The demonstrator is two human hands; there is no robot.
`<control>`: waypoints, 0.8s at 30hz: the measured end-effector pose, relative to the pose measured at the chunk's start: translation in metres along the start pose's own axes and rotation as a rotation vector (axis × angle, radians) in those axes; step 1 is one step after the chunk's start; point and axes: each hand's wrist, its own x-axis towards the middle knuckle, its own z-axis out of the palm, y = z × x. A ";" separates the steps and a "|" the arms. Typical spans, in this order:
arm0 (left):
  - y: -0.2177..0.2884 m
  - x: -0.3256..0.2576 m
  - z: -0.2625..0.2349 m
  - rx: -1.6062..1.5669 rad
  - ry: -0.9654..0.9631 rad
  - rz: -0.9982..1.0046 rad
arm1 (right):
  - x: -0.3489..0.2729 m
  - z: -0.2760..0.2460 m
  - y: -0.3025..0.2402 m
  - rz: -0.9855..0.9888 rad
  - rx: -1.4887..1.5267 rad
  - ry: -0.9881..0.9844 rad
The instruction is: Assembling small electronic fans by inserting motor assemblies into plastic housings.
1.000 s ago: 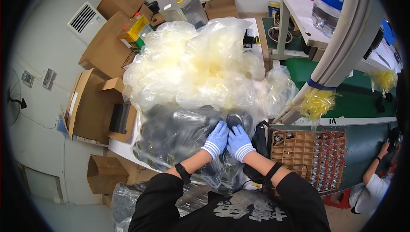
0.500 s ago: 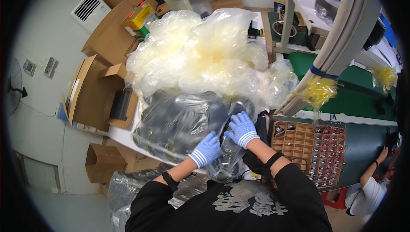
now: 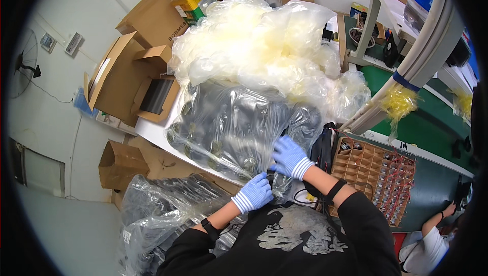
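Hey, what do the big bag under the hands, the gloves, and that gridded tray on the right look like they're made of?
Bag: thin clear plastic film, glossy; it crinkles, glares and shows dark items inside.
Gloves on the left hand and right hand: blue knit fabric, matte, with white-striped ribbed cuffs.
Gridded tray: probably brown cardboard dividers, dull and flat-toned, though the view is too small to be sure.

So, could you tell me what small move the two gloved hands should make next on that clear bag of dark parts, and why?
Probably spread the bag's near edge apart. The left hand pinches the plastic at the near edge of the clear bag of dark parts, the right hand presses on it beside that, and the film between them looks bunched.
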 end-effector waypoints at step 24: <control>-0.122 0.073 -0.074 0.225 0.025 0.184 | -0.033 -0.079 0.046 -0.080 -0.123 -0.147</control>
